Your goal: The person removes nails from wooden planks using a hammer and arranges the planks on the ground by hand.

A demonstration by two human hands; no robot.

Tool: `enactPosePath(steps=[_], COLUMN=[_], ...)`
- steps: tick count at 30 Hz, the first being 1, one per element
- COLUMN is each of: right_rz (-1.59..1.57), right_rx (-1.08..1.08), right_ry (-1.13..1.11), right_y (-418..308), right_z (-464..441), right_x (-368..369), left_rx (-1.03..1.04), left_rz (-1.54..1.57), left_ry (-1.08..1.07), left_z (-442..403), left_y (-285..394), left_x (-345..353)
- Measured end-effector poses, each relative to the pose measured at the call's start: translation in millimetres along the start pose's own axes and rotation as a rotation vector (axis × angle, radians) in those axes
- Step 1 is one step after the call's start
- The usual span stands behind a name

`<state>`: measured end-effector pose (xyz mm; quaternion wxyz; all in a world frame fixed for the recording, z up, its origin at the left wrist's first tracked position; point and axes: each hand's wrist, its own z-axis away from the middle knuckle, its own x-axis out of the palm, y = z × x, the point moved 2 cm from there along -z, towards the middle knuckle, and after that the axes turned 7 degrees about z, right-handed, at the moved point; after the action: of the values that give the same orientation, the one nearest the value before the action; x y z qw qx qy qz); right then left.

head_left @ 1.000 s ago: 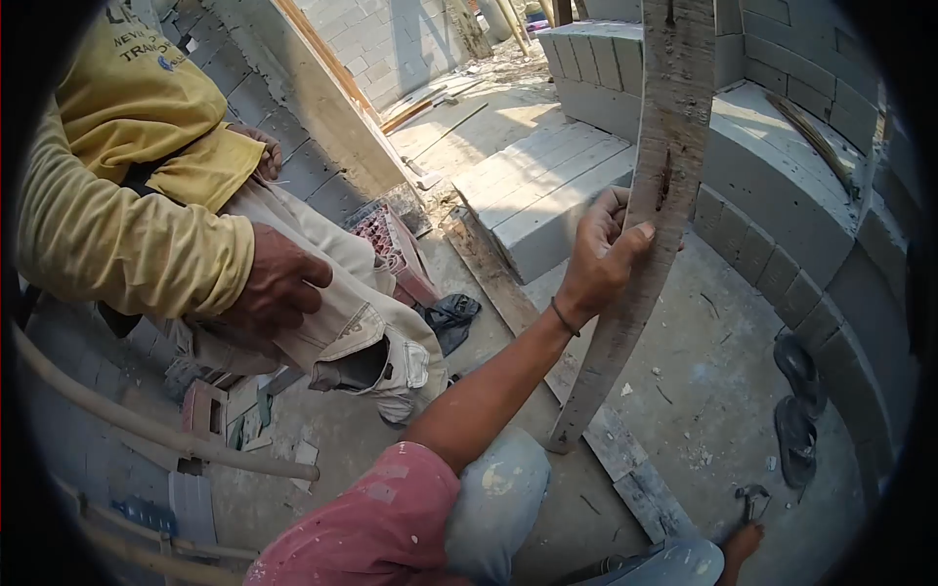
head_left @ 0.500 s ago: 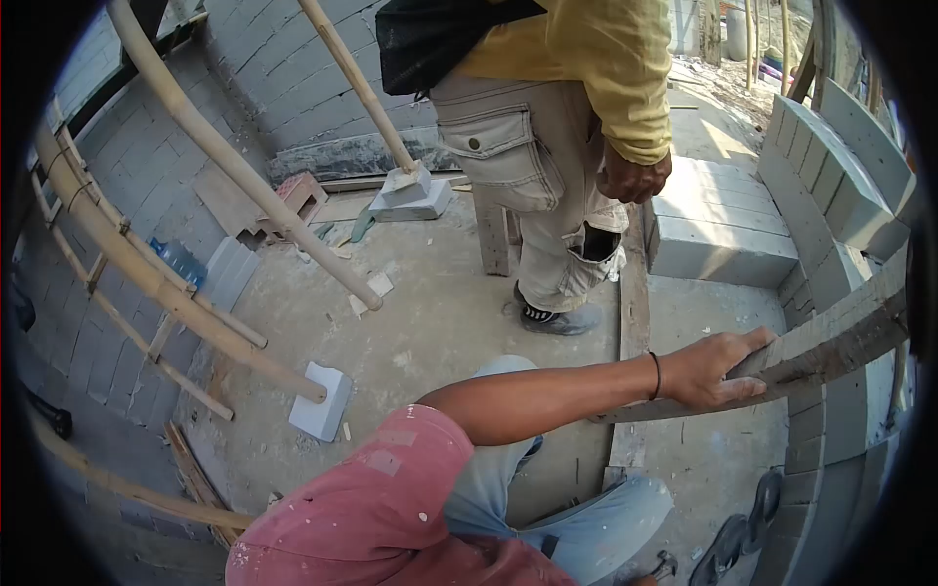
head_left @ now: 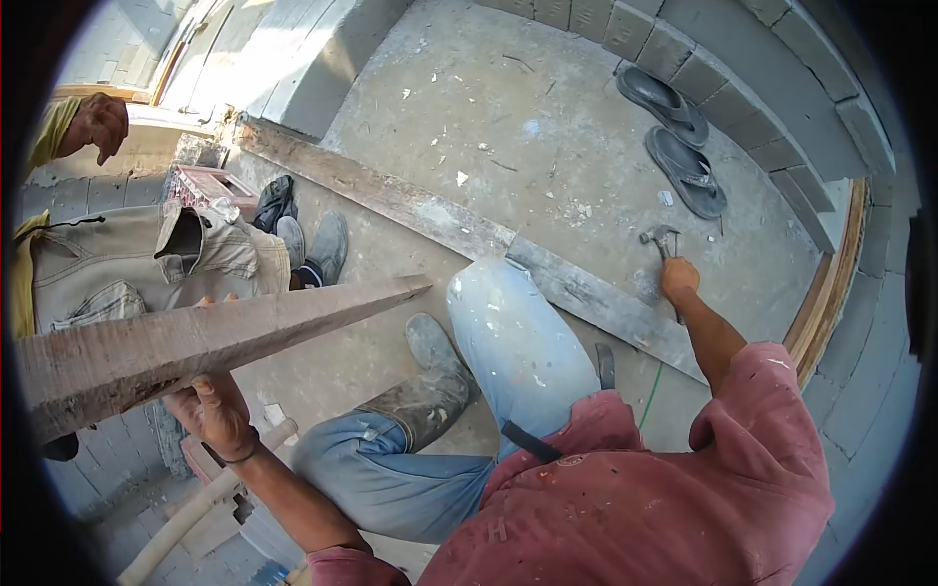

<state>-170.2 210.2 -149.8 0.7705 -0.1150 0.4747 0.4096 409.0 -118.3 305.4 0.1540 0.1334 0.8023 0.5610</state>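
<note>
My left hand (head_left: 213, 415) grips a long wooden beam (head_left: 195, 342) from below, with its thumb on the near side and fingertips showing over the far edge. The beam runs from the left edge, and its narrow-looking far end lies near my knee. In my right hand (head_left: 681, 278) is a claw hammer (head_left: 662, 237), held by the handle just above the concrete floor. A plank (head_left: 440, 210) lies on the floor between my legs and the hammer side.
Another person's hand (head_left: 95, 127) and trousers (head_left: 127, 254) are at the left, close to the beam. A pair of sandals (head_left: 684, 171) rests by the grey block wall (head_left: 752, 122). Pale blocks (head_left: 337, 63) stand at the upper left. Debris dots the concrete floor (head_left: 528, 127).
My view has swung to the right, so the beam and the other person now appear at the left. My left hand still holds the beam. The hammer, earlier cut off at the bottom, shows fully.
</note>
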Motion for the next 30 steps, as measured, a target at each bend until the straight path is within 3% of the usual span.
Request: enactPosePath(steps=[3, 5, 8, 11, 13, 16, 18, 19, 22, 29, 30], right_rz=[-0.114, -0.409, -0.567, -0.466, -0.298, -0.377, -0.393, -0.416, -0.393, -0.350, -0.372], right_rx=[0.047, -0.198, -0.625, -0.644, -0.581, -0.576, -0.561, -0.540, -0.522, -0.427, -0.469], right_ry=[0.111, 0.320, 0.420, 0.449, 0.308, 0.247, 0.215, 0.183, 0.195, 0.233, 0.253], right_y=[-25, -94, -200, -259, -276, -279, -280, -281, -285, -310, -315], right_z=[5, 38, 62, 68, 63, 58, 56, 56, 57, 59, 53], right_x=[-9, -33, -35, -47, -37, -30, -35, -36, -33, -45, -45], left_rx=[-0.039, -0.046, -0.032, -0.030, -0.018, -0.043, 0.003, 0.009, 0.021, -0.002, 0.001], left_rz=[-0.035, -0.035, -0.030, -0.050, -0.055, -0.083, -0.024, 0.040, -0.041, -0.040, -0.002], left_ry=[0.013, 0.002, 0.017, 0.056, 0.031, 0.143, 0.099, -0.065, -0.108, 0.100, -0.039], left_z=[-3, 1, 4, 7, 12, 30, 40, 37, 46, 54, 49], left_y=[3, 3, 3, 3, 3, 4, 5, 5, 9, 12, 13], left_x=[-15, -24, -22, -26, -33, -49, -58, -57, -58, -51, -48])
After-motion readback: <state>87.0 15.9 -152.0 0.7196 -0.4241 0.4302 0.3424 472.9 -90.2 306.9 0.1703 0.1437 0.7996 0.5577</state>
